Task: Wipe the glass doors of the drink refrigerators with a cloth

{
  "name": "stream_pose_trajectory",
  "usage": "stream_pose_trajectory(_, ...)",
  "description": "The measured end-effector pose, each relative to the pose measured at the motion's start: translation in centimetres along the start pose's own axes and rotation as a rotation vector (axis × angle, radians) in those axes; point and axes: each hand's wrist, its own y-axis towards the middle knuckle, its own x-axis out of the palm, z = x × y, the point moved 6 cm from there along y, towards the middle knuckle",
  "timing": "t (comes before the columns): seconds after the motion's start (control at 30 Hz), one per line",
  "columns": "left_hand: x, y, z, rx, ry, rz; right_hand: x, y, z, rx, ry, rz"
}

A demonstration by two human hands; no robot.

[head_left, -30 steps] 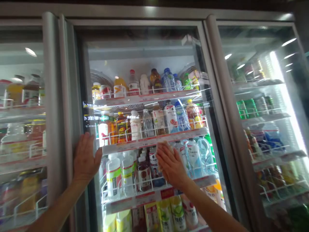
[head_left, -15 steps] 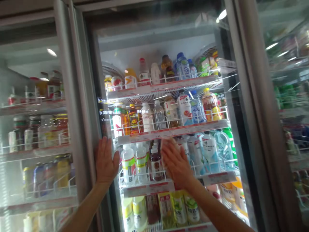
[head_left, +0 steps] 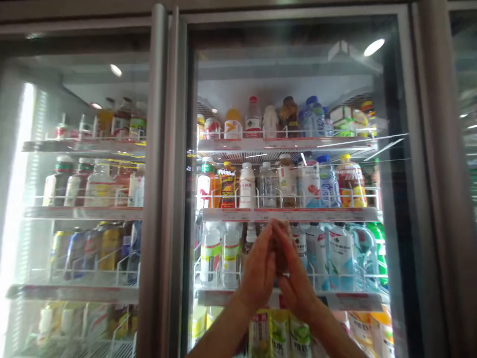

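My left hand (head_left: pixel 258 271) and my right hand (head_left: pixel 296 273) are raised in front of the middle glass door (head_left: pixel 268 54), fingertips meeting in a peak. The left fingers are stretched out and held side by side. The right fingers lean against them from the other side, with a pale, crumpled cloth (head_left: pixel 283 226) just showing at the tips. Most of the cloth is hidden by the fingers. Whether the hands touch the glass I cannot tell. Behind the pane, bottles with green and yellow labels (head_left: pixel 210 253) stand left of my hands, and large pale blue bottles (head_left: pixel 340 253) stand right.
The metal door frame (head_left: pixel 175 174) rises left of my hands, beside a second glass-fronted cooler with cans (head_left: pixel 110 246) and bottles. Another frame post (head_left: pixel 432 174) stands on the right. Wire-fronted shelves (head_left: pixel 290 215) of drinks fill the cooler. Ceiling lights (head_left: pixel 373 47) reflect in the glass.
My left hand has left the door's left edge and moved right to meet my right hand. The right hand, earlier flat over the cloth at the glass, has turned sideways. The view has shifted left.
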Motion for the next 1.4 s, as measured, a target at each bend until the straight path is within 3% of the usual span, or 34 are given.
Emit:
stream_pose_trajectory(0.07,2.3,0.2,1.6,-0.008,0.016,0.068,-2.2,-0.4,1.3,0.087,0.06,0.054)
stream_pose_trajectory(0.17,5.0,0.7,3.0,0.021,0.247,0.156,-7.4,-0.8,4.6,0.184,-0.159,0.233)
stream_pose_trajectory(0.23,6.3,1.1,3.6,0.045,0.374,0.151,-10.8,-0.7,6.5,0.122,-0.419,0.313)
stream_pose_trajectory(0.3,6.5,1.2,3.5,0.105,0.429,0.106,-13.0,-0.3,7.8,-0.036,-0.67,0.294)
stream_pose_trajectory(0.37,4.9,0.9,1.9,0.175,0.457,0.046,-14.2,0.0,9.0,-0.072,-0.765,0.26)
stream_pose_trajectory(0.43,1.1,0.5,-1.6,0.163,0.506,0.026,-14.8,0.1,9.8,-0.002,-0.746,0.253)
stream_pose_trajectory(0.53,-6.0,0.2,-7.2,-0.11,0.628,0.236,-14.8,-0.1,9.7,0.071,-0.693,0.267)
stream_pose_trajectory(0.57,-7.2,0.1,-8.0,-0.209,0.628,0.318,-14.8,-0.2,9.7,0.072,-0.677,0.276)
stream_pose_trajectory(0.6,-7.2,0.3,-7.7,-0.247,0.626,0.365,-14.8,-0.3,9.8,0.068,-0.658,0.283)
stream_pose_trajectory(0.67,-3.5,1.0,-4.6,-0.203,0.602,0.334,-15.0,-0.6,10.1,-0.02,-0.625,0.287)
stream_pose_trajectory(0.77,6.6,2.0,2.6,0.022,0.539,0.048,-15.5,-1.0,10.8,-0.222,-0.603,0.282)
stream_pose_trajectory(0.83,10.7,1.6,5.5,0.125,0.547,-0.075,-16.2,-1.2,11.3,-0.279,-0.596,0.249)
stream_pose_trajectory(0.87,11.1,1.3,5.8,0.153,0.56,-0.093,-16.7,-1.2,11.7,-0.25,-0.597,0.234)
stream_pose_trajectory(0.9,10.4,1.0,5.4,0.157,0.58,-0.069,-17.4,-1.2,12.2,-0.201,-0.604,0.23)
stream_pose_trajectory(0.97,6.4,0.7,2.6,0.092,0.632,0.085,-19.0,-1.4,13.1,-0.084,-0.64,0.266)
stream_pose_trajectory(1.03,1.2,0.8,-1.3,-0.157,0.687,0.363,-20.3,-1.8,13.7,-0.056,-0.682,0.336)
stream_pose_trajectory(1.1,-0.6,1.3,-2.9,-0.297,0.686,0.482,-20.7,-2.3,13.9,-0.119,-0.688,0.356)
stream_pose_trajectory(1.17,1.9,2.4,-1.1,-0.263,0.654,0.42,-20.7,-2.7,14.2,-0.166,-0.648,0.35)
stream_pose_trajectory(1.27,10.7,2.7,6.3,0.062,0.582,0.121,-20.8,-2.9,14.4,-0.185,-0.573,0.35)
stream_pose_trajectory(1.33,16.1,1.0,11.0,0.331,0.538,-0.105,-21.0,-2.9,14.3,-0.205,-0.562,0.338)
stream_pose_trajectory(1.4,17.6,-1.3,12.5,0.427,0.534,-0.212,-21.0,-3.1,14.2,-0.204,-0.591,0.309)
